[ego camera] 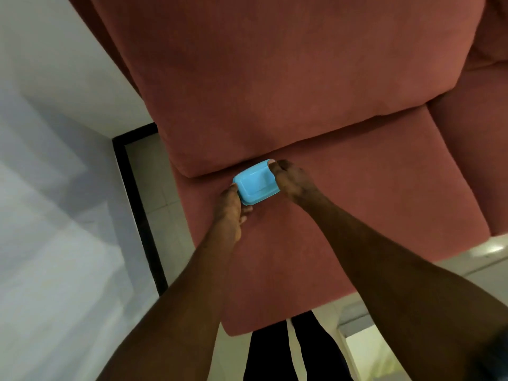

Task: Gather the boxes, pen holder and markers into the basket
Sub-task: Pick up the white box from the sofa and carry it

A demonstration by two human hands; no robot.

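A small light-blue plastic box (pixel 256 182) with a rounded lid sits on the pink sofa seat (pixel 343 221), right against the crease below the back cushion. My left hand (pixel 231 210) grips its near left corner from below. My right hand (pixel 291 180) holds its right end, fingertips curled over the far edge. Both hands touch the box. No basket, pen holder or markers are in view.
The sofa's back cushion (pixel 247 78) fills the top of the view, and an armrest (pixel 472 149) rises at the right. A white wall (pixel 55 160) and a black-framed edge (pixel 132 199) lie to the left. My dark-trousered legs (pixel 291 353) stand at the seat's front.
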